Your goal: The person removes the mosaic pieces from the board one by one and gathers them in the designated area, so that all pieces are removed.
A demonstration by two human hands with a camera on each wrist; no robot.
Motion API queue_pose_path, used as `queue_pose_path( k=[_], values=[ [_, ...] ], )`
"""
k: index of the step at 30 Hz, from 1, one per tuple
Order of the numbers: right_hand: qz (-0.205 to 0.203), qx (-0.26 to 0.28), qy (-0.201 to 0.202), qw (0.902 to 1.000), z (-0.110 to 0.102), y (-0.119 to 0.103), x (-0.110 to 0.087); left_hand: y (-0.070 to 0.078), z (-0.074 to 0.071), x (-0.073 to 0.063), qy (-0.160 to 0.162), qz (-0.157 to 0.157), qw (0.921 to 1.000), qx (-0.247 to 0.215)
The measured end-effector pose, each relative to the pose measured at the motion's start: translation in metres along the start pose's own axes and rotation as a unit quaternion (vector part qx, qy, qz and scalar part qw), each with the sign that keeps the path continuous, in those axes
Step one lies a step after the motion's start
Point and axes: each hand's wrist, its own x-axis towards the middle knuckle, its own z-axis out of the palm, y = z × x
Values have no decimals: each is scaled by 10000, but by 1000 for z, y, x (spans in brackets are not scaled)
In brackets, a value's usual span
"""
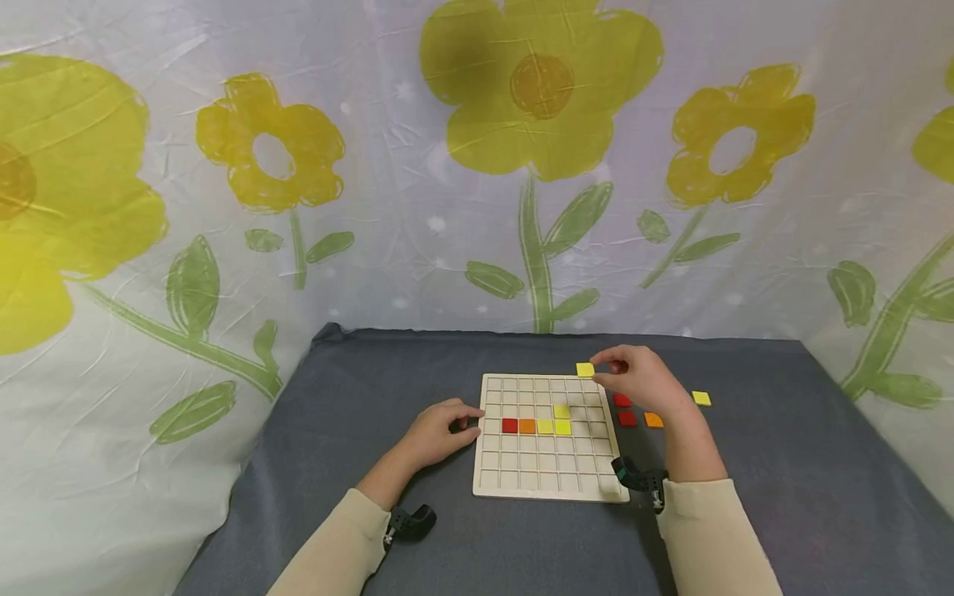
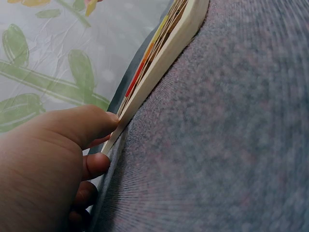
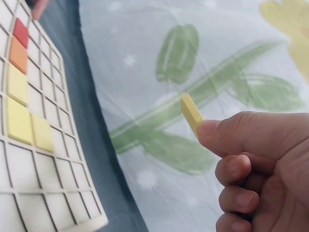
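A pale wooden grid board lies on the dark cloth. On it sit a red tile, an orange tile and two yellow tiles in one row, with another yellow tile just above the row's right end. My right hand pinches a yellow tile between thumb and forefinger, above the board's far right corner in the head view. At the board's left edge my left hand rests its thumb and forefinger tips against the wood, the fingers bent loosely.
Right of the board lie two red tiles, an orange tile and a yellow tile, near my right forearm. A dark grey cloth covers the table. Behind it hangs a flowered curtain.
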Motion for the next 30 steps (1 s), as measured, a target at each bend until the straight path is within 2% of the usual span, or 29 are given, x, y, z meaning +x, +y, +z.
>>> queue_pose_path(
  k=[15,30],
  values=[
    [229,20,169,9996,-38,24,-19,0,1,1,4,17,10000,-33],
    [604,204,140,9979,-68,67,-41,2,-1,0,1,-32,10000,-35]
  ],
)
